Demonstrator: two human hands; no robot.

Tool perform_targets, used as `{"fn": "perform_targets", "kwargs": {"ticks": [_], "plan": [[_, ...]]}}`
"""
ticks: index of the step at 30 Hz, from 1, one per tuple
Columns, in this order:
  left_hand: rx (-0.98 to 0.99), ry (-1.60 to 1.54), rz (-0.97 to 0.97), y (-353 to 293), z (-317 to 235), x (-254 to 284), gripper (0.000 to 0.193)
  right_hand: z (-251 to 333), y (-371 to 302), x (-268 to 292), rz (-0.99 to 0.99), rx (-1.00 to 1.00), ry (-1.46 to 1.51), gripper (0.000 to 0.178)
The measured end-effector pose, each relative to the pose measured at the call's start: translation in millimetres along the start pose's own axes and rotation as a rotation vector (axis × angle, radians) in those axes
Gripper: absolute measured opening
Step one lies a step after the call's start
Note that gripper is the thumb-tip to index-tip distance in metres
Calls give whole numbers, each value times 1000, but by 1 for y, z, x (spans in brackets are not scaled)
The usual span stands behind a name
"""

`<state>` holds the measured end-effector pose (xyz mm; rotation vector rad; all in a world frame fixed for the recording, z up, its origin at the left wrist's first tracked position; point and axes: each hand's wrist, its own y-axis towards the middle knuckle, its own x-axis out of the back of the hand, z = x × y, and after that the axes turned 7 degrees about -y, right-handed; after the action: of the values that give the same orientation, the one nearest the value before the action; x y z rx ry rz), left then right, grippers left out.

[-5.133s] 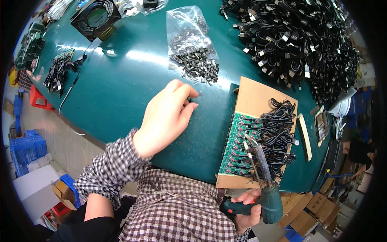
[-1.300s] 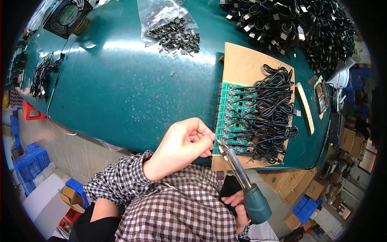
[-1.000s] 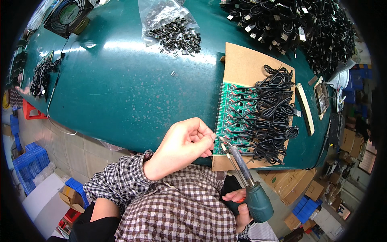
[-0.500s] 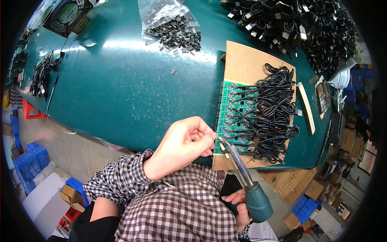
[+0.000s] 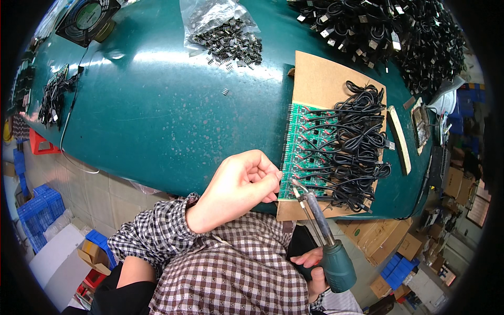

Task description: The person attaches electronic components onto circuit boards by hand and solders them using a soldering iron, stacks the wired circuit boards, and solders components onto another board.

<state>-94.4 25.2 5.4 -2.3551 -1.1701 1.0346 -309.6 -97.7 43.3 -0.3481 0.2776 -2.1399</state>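
My right hand (image 5: pixel 314 270) grips the dark green handle of a soldering iron (image 5: pixel 337 266), whose metal tube and thin side rod slant up to the left. Its tip stands over the near end of a row of green circuit boards (image 5: pixel 300 139), which lie side by side on a cardboard sheet (image 5: pixel 323 79). My left hand (image 5: pixel 233 186) is closed in a pinch at the boards' left edge, close to the tip; what its fingers hold is hidden. Black pins line that left edge. Coiled black cables (image 5: pixel 359 139) run from the boards to the right.
Small black pin headers (image 5: pixel 236 47) spill from a clear bag (image 5: pixel 197 21) at the back, with one loose pin header (image 5: pixel 225 91) nearer. A big heap of USB cables (image 5: pixel 378 26) fills the far right. A fan (image 5: pixel 86 21) stands far left; a pale strip (image 5: pixel 399 140) lies right of the cardboard.
The soldering iron's tip has shifted slightly right, away from my left fingertips and further over the boards. My left hand stays almost in place.
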Motion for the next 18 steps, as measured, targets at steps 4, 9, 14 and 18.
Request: {"fn": "perform_targets", "kwargs": {"ticks": [4, 9, 14, 18], "plan": [[1, 3, 0, 0, 0, 0, 14, 0, 2, 0, -12, 12, -4, 45], [0, -4, 6, 2, -1, 1, 14, -4, 4, 0, -5, 52, 47, 44], [1, -58, 27, -3, -3, 4, 15, -1, 19, -5, -19, 111, 181, 45], [0, -81, -24, -7, -10, 10, 15, 1, 40, -11, 18, 196, 307, 45]]}}
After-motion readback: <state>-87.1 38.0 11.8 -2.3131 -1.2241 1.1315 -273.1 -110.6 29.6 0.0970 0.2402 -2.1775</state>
